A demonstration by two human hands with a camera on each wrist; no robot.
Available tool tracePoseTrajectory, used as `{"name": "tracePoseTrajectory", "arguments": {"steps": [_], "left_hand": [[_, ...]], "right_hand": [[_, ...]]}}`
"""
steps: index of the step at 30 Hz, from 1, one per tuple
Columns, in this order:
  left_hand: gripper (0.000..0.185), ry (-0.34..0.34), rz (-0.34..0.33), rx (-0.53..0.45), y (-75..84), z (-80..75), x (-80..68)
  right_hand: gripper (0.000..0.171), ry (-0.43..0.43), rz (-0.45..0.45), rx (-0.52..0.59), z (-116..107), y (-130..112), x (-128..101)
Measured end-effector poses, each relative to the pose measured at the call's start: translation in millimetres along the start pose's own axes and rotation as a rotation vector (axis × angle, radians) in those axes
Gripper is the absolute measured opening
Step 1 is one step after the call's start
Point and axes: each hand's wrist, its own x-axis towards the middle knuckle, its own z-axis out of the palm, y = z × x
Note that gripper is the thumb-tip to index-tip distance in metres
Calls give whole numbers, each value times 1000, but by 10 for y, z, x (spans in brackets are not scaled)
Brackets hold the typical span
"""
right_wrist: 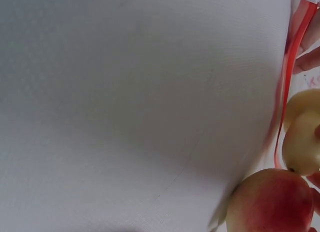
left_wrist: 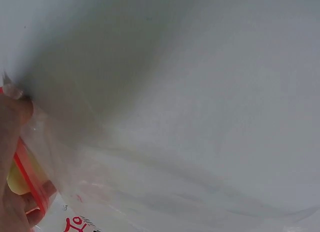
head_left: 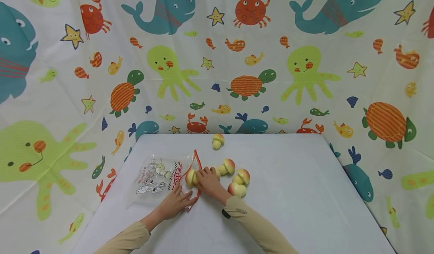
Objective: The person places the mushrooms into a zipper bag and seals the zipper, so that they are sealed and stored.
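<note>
Left hand (head_left: 174,203) pinches bag (head_left: 159,176) rim; right hand (head_left: 208,180) apparently grips mushroom (head_left: 190,177).

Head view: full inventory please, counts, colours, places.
toy mushrooms: five seen, yellow with red-tinted caps; one alone at the table's far edge, three clustered mid-table, one at the bag mouth in the right hand's grip.
zip bag: one, clear with printed figures and a red zip strip, lying left of the mushrooms, mouth open.
table: one, pale grey, under everything.
curtain: cream with sea-animal prints, behind and beside the table.
left hand: holds the bag's mouth at its near edge.
right hand: holds a mushroom at the bag mouth.
sleeves: two, tan.
</note>
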Motion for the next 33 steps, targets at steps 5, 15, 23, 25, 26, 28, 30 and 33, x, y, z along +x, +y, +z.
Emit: {"name": "tracePoseTrajectory", "arguments": {"steps": [5,15,23,25,26,28,30,33], "left_hand": [[47,-8,-5,1,-3,0,5],[44,28,7,-19,-20,-18,-1],[45,44,1,-21,-24,17,-26],[46,30,1,-10,-24,17,-28],[47,24,2,-2,-24,16,-29],[48,15,11,29,-27,17,-27],[49,17,25,67,-32,17,-22],[50,30,47,118,-42,21,-14]], "right_hand": [[25,56,-53,-9,-24,61,-51],[32,40,-171,-10,-43,153,-183],[43,25,-219,-89,-10,169,-265],[45,40,-230,-86,8,175,-279],[46,57,-235,-81,17,179,-285],[48,89,-248,-71,28,186,-296],[49,118,-264,-64,111,214,-299],[52,125,-268,-58,113,223,-303]]}}
